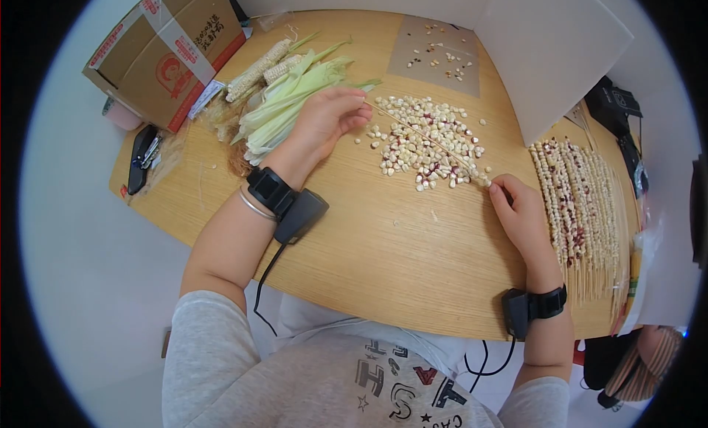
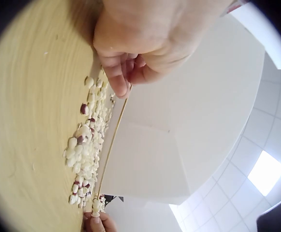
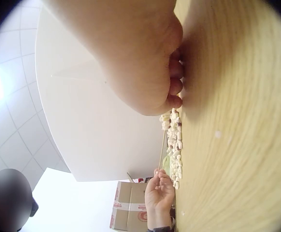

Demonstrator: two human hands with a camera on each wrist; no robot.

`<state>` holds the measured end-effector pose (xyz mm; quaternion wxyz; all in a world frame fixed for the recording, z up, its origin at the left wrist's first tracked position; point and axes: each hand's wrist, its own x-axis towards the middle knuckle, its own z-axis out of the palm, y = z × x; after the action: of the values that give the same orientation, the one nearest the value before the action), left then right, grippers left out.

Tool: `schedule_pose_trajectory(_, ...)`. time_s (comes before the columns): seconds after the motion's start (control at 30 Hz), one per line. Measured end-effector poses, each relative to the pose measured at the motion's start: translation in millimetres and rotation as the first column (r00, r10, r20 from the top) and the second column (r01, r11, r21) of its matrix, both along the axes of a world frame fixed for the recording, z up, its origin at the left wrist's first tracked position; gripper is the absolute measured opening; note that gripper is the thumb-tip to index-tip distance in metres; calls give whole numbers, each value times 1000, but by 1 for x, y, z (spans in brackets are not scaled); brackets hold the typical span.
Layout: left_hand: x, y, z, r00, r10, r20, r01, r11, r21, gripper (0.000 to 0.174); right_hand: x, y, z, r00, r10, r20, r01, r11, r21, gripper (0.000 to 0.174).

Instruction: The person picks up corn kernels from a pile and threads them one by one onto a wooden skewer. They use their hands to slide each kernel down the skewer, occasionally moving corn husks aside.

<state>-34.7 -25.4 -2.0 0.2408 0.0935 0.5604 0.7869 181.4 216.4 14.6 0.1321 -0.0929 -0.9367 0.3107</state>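
Note:
A thin wooden skewer (image 1: 420,135) slants over a pile of loose corn kernels (image 1: 413,159), mostly cream with some dark red. My left hand (image 1: 328,122) pinches its far left end between thumb and fingers. A few corn kernels (image 2: 96,207) are threaded at the opposite end. There, the thumb and fingers of my right hand (image 1: 520,214) pinch at the last of them. From the right wrist view, the curled right fingers (image 3: 175,87) hide their own tips, while the left hand (image 3: 160,195) shows beyond, holding the skewer.
Finished corn-kernel skewers (image 1: 571,199) lie in a row on the right. Husks (image 1: 295,96) and corn cobs (image 1: 258,70) are at the back left, near a cardboard box (image 1: 166,52) and a stapler (image 1: 140,159). A brown sheet (image 1: 435,52) with scattered kernels lies at the back, beside a white panel (image 1: 553,52).

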Motion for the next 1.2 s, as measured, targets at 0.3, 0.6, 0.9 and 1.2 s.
schedule_pose_trajectory(0.3, 3, -1, 9, 996, -29, 82, 17, 989, 149, 20, 0, 2, -4, 1000, 23, -15, -24, 999, -44, 16)
schedule_pose_trajectory(0.6, 2, -2, 11, 979, -132, 156, 97, 971, 217, 10, 0, 4, -7, 999, 40, -26, -42, 995, -88, 16)
schedule_pose_trajectory(0.9, 5, -3, 13, 980, -179, 91, 156, 963, 220, 9, 1, 4, -6, 999, 39, -23, -40, 999, -35, 15)
schedule_pose_trajectory(1.2, 11, 0, 19, 962, -271, 36, 259, 946, 196, 9, 1, 5, -7, 997, 70, -19, -70, 997, -18, 13)
